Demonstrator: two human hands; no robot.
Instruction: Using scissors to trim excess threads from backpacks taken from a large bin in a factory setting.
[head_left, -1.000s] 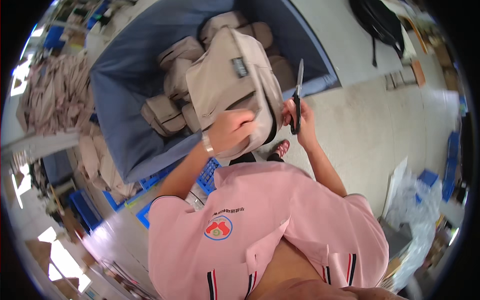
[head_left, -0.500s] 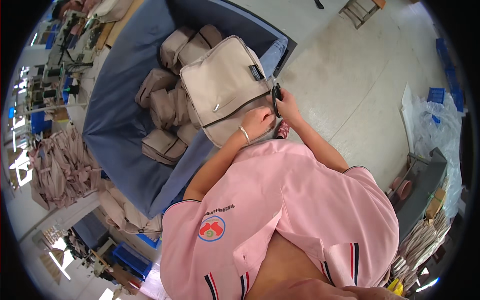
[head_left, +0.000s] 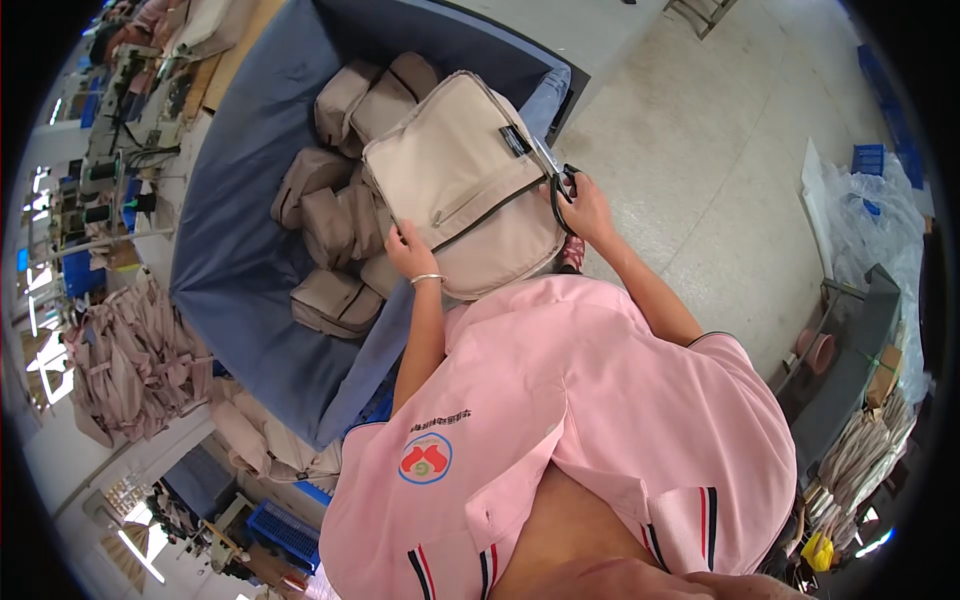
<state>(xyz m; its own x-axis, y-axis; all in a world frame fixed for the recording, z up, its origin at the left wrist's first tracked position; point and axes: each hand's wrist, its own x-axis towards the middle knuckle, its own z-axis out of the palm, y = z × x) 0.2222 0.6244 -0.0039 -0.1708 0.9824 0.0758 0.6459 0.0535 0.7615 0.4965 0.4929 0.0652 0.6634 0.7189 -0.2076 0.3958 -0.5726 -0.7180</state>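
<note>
Left fingers [head_left: 401,238]: bent | left forearm [head_left: 426,325]: near-upright | right fingers [head_left: 577,207]: curled | right forearm [head_left: 645,277]: slanting

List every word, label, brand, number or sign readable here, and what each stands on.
Pink shirt, chest: one dark printed line, upside down in this view; wording not copied here.
Same shirt, beside that line: round emblem with a blue ring, red shapes and a green mark; its fine lettering is too small to read.
Beige bag: black label with pale marks, too small to read.
</note>
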